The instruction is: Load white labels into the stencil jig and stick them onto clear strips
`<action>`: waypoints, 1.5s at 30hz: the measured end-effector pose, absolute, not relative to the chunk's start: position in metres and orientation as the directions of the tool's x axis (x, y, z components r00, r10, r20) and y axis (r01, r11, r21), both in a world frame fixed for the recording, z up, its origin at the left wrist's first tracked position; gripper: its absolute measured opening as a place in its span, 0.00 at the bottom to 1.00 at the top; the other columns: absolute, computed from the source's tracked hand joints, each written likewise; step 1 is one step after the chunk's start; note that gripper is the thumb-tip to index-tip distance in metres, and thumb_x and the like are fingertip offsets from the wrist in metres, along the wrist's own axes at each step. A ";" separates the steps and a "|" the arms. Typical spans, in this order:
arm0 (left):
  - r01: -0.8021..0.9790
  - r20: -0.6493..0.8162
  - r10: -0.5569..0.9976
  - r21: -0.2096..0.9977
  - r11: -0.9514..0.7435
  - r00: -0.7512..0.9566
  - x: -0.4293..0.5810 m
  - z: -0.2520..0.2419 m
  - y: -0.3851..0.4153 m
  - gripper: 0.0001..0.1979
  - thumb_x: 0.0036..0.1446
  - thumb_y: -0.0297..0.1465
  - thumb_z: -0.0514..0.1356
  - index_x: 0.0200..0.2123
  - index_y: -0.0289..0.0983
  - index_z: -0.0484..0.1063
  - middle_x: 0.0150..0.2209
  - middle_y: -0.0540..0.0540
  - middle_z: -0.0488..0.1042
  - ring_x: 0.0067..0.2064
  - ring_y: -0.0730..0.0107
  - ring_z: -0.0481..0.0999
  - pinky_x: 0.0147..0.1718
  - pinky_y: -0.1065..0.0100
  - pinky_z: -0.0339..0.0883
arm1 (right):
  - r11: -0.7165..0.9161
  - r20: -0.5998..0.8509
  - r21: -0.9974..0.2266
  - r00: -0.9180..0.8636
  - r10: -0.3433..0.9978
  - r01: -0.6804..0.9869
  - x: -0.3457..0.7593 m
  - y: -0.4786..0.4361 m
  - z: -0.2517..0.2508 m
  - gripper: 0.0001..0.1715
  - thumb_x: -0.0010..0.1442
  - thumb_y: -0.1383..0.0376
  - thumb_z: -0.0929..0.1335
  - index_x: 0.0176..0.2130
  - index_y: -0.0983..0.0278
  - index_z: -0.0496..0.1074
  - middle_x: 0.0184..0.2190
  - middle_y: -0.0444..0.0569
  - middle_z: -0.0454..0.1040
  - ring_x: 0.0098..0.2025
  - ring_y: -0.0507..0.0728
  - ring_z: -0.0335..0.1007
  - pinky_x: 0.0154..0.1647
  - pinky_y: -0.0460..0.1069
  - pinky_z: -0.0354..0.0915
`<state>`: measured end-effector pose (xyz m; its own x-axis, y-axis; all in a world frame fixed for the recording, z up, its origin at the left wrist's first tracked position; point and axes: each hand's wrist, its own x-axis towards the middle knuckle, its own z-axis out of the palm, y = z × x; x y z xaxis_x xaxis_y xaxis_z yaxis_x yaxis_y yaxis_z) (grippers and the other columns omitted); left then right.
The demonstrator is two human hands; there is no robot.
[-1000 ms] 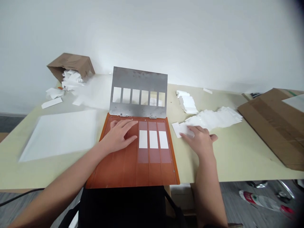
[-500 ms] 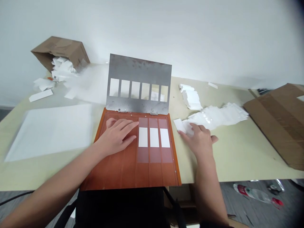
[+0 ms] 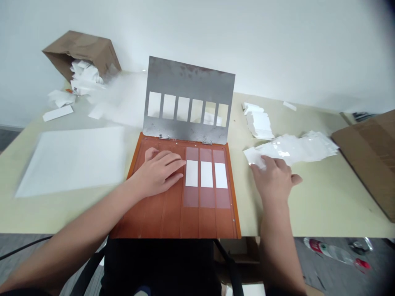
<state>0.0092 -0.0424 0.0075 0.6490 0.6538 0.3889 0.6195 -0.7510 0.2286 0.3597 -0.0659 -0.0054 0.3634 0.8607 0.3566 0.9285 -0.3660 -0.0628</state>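
While the bare left hand [image 3: 162, 170] lay palm down over the flat orange-brown grooved board [image 3: 173, 222] in the head view, its fingers were loosely spread and seemed to grasp nothing; its fingertips reached close to the leftmost of three translucent film strips with white rectangular middles [image 3: 206, 174], which lay side by side in the board's right-hand grooves. Behind them stood the grey metal plate with six rectangular windows [image 3: 191, 82], hinged to the board's far edge and tilted up.

The bare right hand [image 3: 274, 176] was at the near-left end of the overlapping row of glossy white-and-clear film pieces [image 3: 308, 150], on the pale yellow table [image 3: 324, 197] to the right of the board; its fingers were bent over the end piece, though I could not tell whether they had pinched it; the stack of small white cards [image 3: 259, 123] lay just beyond.

Judging by that pose, the step in hand was getting hold of one piece; the next move seemed to call for a light pinch that parted it cleanly from its overlapping neighbours.
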 end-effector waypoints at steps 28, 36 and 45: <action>0.350 0.227 0.418 0.285 -0.892 0.880 0.017 0.020 -0.074 0.15 0.64 0.38 0.58 0.30 0.37 0.78 0.18 0.52 0.69 0.24 0.71 0.63 0.43 0.57 0.52 | 0.652 0.220 -0.337 -0.616 0.756 0.679 0.262 -0.049 0.010 0.23 0.60 0.51 0.72 0.50 0.59 0.73 0.55 0.50 0.76 0.57 0.65 0.67 0.57 0.62 0.47; 0.358 0.209 0.426 0.296 -0.886 0.880 0.018 0.020 -0.075 0.15 0.63 0.38 0.59 0.28 0.37 0.78 0.18 0.52 0.69 0.24 0.71 0.65 0.44 0.57 0.51 | 0.648 0.220 -0.330 -0.612 0.760 0.686 0.263 -0.049 0.009 0.22 0.60 0.51 0.72 0.49 0.59 0.74 0.55 0.50 0.76 0.57 0.65 0.67 0.58 0.62 0.46; 0.364 0.206 0.427 0.283 -0.888 0.881 0.018 0.020 -0.074 0.15 0.63 0.38 0.59 0.27 0.38 0.76 0.18 0.52 0.70 0.24 0.71 0.65 0.44 0.57 0.54 | 0.632 0.194 -0.317 -0.604 0.773 0.707 0.262 -0.050 0.010 0.22 0.59 0.50 0.72 0.49 0.58 0.74 0.55 0.51 0.76 0.58 0.67 0.66 0.59 0.64 0.46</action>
<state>0.0182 -0.0741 0.0200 0.8806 0.4267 0.2062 0.3638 -0.8875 0.2828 0.2621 -0.0496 0.0104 -0.6041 0.7729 0.1941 0.7071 0.6323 -0.3165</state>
